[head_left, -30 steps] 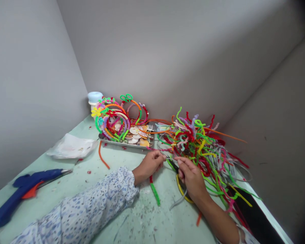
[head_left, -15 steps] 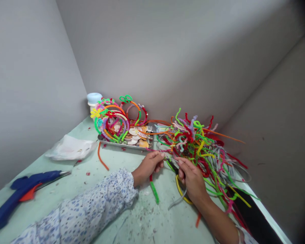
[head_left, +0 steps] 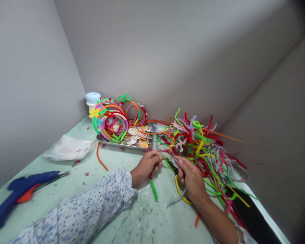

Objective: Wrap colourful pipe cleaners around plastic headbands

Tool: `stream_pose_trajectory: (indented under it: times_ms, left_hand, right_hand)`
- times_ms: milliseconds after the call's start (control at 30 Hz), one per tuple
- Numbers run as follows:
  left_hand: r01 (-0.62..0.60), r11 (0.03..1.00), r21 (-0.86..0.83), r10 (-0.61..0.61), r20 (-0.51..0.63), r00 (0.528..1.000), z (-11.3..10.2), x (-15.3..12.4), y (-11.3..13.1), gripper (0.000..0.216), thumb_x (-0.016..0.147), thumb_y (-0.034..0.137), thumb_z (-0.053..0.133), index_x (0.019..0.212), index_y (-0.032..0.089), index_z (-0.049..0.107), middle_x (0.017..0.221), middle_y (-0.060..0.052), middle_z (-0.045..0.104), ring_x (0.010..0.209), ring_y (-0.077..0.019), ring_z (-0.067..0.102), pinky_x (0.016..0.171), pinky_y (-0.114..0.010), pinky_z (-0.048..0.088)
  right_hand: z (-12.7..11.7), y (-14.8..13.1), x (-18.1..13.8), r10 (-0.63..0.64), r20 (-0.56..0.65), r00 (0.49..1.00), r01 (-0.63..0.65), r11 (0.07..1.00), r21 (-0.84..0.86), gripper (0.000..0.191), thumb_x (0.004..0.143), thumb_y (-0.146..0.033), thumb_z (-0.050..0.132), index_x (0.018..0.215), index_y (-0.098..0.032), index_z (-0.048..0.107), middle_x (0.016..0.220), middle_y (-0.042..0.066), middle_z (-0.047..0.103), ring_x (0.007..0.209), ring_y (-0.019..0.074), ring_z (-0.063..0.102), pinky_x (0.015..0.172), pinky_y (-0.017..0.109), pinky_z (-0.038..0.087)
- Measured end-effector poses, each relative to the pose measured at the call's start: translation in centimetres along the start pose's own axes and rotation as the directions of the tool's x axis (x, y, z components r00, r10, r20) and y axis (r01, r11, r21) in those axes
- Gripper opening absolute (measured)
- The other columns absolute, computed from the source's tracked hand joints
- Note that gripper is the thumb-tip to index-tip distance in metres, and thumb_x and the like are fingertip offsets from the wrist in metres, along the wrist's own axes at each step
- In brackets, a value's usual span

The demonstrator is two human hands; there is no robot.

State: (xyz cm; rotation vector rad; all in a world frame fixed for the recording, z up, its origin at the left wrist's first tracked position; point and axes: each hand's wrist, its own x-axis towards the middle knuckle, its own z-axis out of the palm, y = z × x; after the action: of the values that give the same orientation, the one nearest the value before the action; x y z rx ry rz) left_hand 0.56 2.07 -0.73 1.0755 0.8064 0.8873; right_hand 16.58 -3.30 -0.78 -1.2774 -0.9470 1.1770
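Observation:
My left hand (head_left: 148,165) is closed in a pinch at the end of a thin grey strand (head_left: 170,158), which looks like a pipe cleaner. My right hand (head_left: 190,176) pinches the same strand a short way to the right, and a grey tail (head_left: 176,200) hangs below that hand. A red and green pipe cleaner (head_left: 154,189) sticks out beneath my left hand; whether the fingers grip it is hidden. Scissors with yellow handles (head_left: 178,188) lie under my right hand, partly covered by it.
Many coloured pipe cleaners (head_left: 199,145) are heaped at the right. A metal tray (head_left: 127,147) carries decorated hoops (head_left: 114,117) and flat cutouts. At the left are a blue glue gun (head_left: 27,183) and a white plastic packet (head_left: 69,148). Behind stands a blue-lidded jar (head_left: 93,98).
My left hand has shifted slightly left, with a little more of the grey strand showing between the hands. My right hand is almost where it was.

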Motion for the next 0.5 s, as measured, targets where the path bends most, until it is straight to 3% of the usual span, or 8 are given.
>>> stream_pose_trajectory:
  times_ms: [233,367,500]
  left_hand:
    - [-0.016,0.991,-0.134,0.019,0.022,1.000,0.32,-0.35,0.55,0.038,0.078,0.049,0.052,0.088,0.012,0.058,0.061,0.000,0.055,0.039,-0.0049,0.041,0.038,-0.018,0.028]
    - [0.019,0.985,-0.173,-0.015,0.030,0.999,0.21,-0.30,0.66,0.040,0.079,0.048,0.052,0.091,0.011,0.060,0.063,-0.001,0.057,0.042,-0.0054,0.045,0.042,-0.017,0.033]
    - [0.033,0.996,-0.085,-0.030,0.044,0.999,0.06,-0.40,0.74,0.034,0.078,0.044,0.055,0.089,0.012,0.061,0.064,-0.001,0.057,0.043,-0.0042,0.046,0.042,-0.015,0.031]
  right_hand:
    - [-0.03,-0.08,0.13,-0.020,-0.059,0.998,0.026,0.994,0.107,0.032,0.076,-0.043,0.058,0.094,-0.017,0.063,0.041,-0.009,0.036,0.035,0.0064,0.026,0.034,0.018,0.019]
    - [-0.08,-0.07,0.00,-0.024,-0.002,1.000,0.024,0.997,0.072,0.032,0.077,-0.043,0.056,0.094,-0.017,0.063,0.040,-0.010,0.035,0.035,0.0065,0.026,0.035,0.018,0.019]
    - [0.09,-0.12,-0.49,-0.037,0.073,0.997,0.039,0.999,-0.027,0.032,0.080,-0.044,0.053,0.095,-0.017,0.062,0.042,-0.009,0.037,0.036,0.0068,0.029,0.036,0.019,0.021]
